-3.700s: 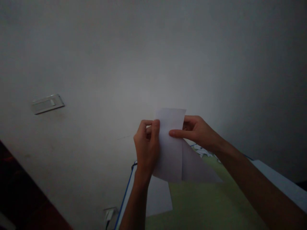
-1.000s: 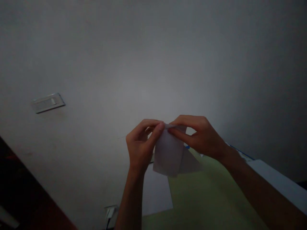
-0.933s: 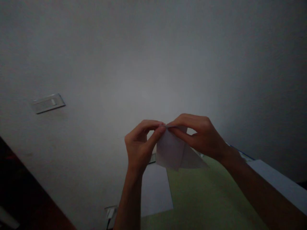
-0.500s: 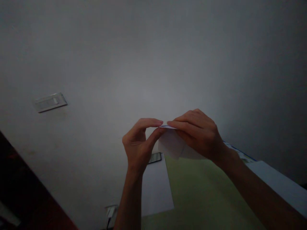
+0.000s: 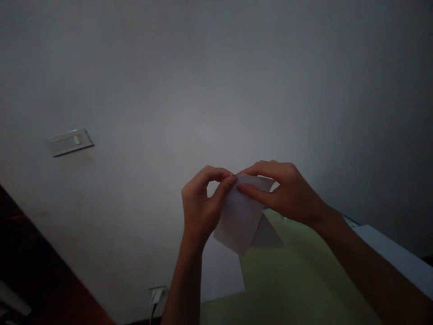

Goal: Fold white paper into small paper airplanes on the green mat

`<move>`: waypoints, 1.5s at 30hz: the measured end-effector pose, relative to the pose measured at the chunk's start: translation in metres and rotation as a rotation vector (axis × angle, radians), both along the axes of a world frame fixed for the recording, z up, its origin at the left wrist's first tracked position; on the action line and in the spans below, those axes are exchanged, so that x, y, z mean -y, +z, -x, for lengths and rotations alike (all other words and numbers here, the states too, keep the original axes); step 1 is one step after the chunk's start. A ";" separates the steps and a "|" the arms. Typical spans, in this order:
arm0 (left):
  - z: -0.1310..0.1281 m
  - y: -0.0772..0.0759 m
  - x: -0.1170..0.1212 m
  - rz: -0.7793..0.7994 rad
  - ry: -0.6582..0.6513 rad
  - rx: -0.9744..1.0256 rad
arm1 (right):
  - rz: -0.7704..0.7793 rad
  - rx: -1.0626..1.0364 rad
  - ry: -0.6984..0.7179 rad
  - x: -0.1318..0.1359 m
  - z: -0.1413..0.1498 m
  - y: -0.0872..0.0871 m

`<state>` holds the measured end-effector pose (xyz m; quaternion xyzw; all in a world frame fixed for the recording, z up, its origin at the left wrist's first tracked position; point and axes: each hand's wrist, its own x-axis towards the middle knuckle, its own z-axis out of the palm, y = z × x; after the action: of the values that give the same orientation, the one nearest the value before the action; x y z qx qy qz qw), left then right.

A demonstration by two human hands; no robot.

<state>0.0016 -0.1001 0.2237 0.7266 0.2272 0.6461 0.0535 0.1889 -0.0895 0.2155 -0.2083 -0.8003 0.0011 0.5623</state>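
Note:
A folded sheet of white paper (image 5: pixel 238 216) hangs in the air between my hands, its broad face toward me and a pointed flap showing at its lower right. My left hand (image 5: pixel 204 198) pinches the paper's top edge between thumb and forefinger. Close beside that pinch, my right hand (image 5: pixel 280 187) grips the same top part, thumb on the near face and fingers behind. The fingertips behind the paper are hidden.
Below lies a green tabletop (image 5: pixel 291 271) with a white sheet (image 5: pixel 223 273) at its left. Another pale sheet (image 5: pixel 399 259) lies to the right, past my forearm. A grey wall (image 5: pixel 209 90) stands behind, with a switch plate (image 5: pixel 70 142) and a plugged-in socket (image 5: pixel 157 295).
The paper has tilted from nearly edge-on to showing its broad face, hanging lower. My right thumb has come to the near side. The dark phone-like object on the sheet is now covered.

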 end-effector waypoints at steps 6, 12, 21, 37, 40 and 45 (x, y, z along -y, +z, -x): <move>-0.012 -0.002 0.000 0.102 0.028 0.008 | 0.191 -0.125 0.067 -0.002 -0.003 0.002; -0.010 -0.005 -0.004 0.133 0.069 -0.109 | 0.250 -0.215 0.116 -0.008 -0.006 0.004; -0.012 -0.005 0.000 0.159 0.001 -0.157 | 0.196 -0.214 0.085 -0.004 -0.009 0.009; -0.019 0.001 0.011 0.292 -0.024 -0.019 | 0.068 -0.083 0.048 0.002 -0.010 0.013; -0.019 0.002 0.011 0.329 -0.041 -0.001 | 0.060 -0.075 0.021 0.003 -0.009 0.013; -0.021 0.001 0.011 0.378 -0.047 -0.009 | 0.073 -0.147 -0.051 0.004 -0.011 0.015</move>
<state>0.0225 -0.1110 0.2244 0.7118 0.3276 0.5871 0.2031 0.2002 -0.0937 0.2302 -0.2483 -0.7507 0.0312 0.6114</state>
